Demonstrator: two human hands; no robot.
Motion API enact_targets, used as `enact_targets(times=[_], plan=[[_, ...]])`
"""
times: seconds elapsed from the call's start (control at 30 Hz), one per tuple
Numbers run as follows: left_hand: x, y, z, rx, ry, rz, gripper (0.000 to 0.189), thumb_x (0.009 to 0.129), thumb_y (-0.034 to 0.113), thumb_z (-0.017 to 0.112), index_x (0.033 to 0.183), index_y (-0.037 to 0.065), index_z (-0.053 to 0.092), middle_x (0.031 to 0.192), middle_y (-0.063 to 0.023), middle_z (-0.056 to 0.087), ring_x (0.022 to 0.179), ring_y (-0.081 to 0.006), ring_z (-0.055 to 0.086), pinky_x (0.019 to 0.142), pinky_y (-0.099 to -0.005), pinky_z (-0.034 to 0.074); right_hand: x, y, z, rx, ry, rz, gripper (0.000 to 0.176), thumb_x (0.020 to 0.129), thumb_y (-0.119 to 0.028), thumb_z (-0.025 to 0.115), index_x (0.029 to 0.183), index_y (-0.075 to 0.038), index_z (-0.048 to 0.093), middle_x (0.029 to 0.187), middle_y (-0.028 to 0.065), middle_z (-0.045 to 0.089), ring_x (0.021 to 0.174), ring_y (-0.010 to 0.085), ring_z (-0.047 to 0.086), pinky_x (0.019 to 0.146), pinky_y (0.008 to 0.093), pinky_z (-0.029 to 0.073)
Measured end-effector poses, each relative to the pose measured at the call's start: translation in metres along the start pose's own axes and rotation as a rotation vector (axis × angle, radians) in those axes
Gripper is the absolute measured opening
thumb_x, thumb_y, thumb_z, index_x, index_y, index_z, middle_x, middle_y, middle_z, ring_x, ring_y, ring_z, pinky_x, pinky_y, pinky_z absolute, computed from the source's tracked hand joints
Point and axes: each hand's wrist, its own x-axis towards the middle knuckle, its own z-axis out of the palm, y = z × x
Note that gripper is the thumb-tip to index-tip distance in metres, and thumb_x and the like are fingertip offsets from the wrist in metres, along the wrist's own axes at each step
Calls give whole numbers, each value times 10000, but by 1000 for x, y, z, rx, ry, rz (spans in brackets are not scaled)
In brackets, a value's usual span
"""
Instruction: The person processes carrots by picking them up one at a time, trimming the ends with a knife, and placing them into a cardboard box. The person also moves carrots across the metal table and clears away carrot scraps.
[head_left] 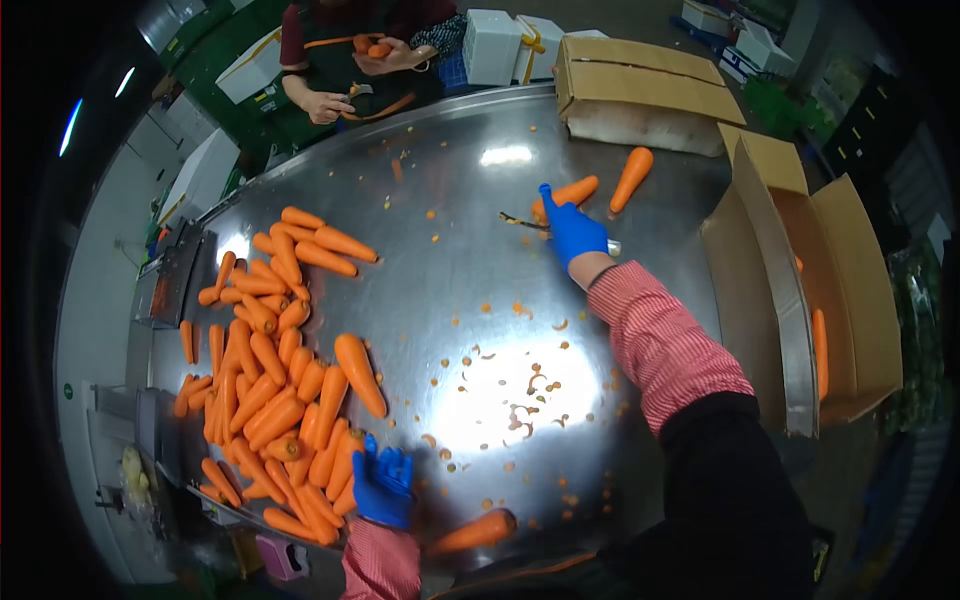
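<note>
My left hand point(383, 484), in a blue glove, is at the lower right edge of a large carrot pile point(265, 400), its fingers spread beside the nearest carrots. My right hand point(576, 232), also blue-gloved, is closed around a knife point(613, 246) whose dark blade points left. Just beyond that hand lies a carrot point(575, 192), partly hidden by the fingers. Another carrot point(631, 179) rests farther right. A single carrot point(478, 532) lies near the front edge, right of my left hand.
Carrot trimmings point(520, 415) litter the metal table point(420, 290). An open cardboard box point(775, 290) with carrots stands at the right, a closed one point(645, 95) at the back. Across the table, a person point(365, 60) holds carrots and a tool. White foam boxes point(492, 47) stand behind.
</note>
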Motion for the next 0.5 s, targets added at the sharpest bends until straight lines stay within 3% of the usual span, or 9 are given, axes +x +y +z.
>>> enact_targets(times=[0.17, 0.3, 0.33, 0.4, 0.47, 0.5], plan=[[-2, -32, 48, 38, 10, -196, 311, 936, 408, 524, 1142, 197, 624, 879, -18, 615, 881, -184, 604, 867, -408, 505, 67, 13, 30, -110, -139, -32, 602, 922, -217, 528, 1450, -208, 240, 1086, 153, 605, 916, 326, 656, 763, 418, 530], [-1, -45, 63, 130, -47, -222, 347, 934, 405, 528, 1200, 191, 589, 930, -33, 594, 868, -197, 601, 875, -410, 504, 38, 5, 30, -84, -22, -159, 474, 891, -171, 551, 1339, -124, 405, 977, 137, 662, 856, 287, 679, 702, 382, 539], [-1, -47, 69, 153, -54, -244, 393, 938, 420, 515, 1237, 168, 561, 1024, -71, 610, 950, -224, 605, 885, -414, 500, 13, 1, 23, -82, 41, -241, 477, 888, -184, 559, 1336, -117, 411, 953, 131, 668, 848, 283, 681, 701, 374, 538], [7, -53, 73, 189, -206, -333, 489, 949, 456, 467, 1319, 136, 476, 1215, -121, 523, 1116, -293, 528, 992, -449, 416, -36, -15, 4, 123, -145, -223, 613, 874, -187, 572, 1435, -186, 326, 1002, 123, 634, 877, 286, 645, 733, 381, 517], [6, -63, 86, 213, -369, -400, 600, 956, 491, 426, 1392, 82, 374, 1360, -166, 438, 1252, -330, 452, 1062, -468, 353, -97, -31, -8, 207, -63, -337, 700, 835, -178, 627, 1453, -233, 301, 950, 121, 624, 837, 297, 634, 715, 385, 507], [8, -68, 90, 229, -427, -466, 633, 958, 501, 410, 1412, 66, 332, 1359, -192, 431, 1260, -335, 443, 1069, -479, 343, -126, -36, -7, 314, 6, -388, 736, 801, -202, 680, 1445, -264, 330, 902, 116, 616, 797, 296, 628, 680, 381, 502]])
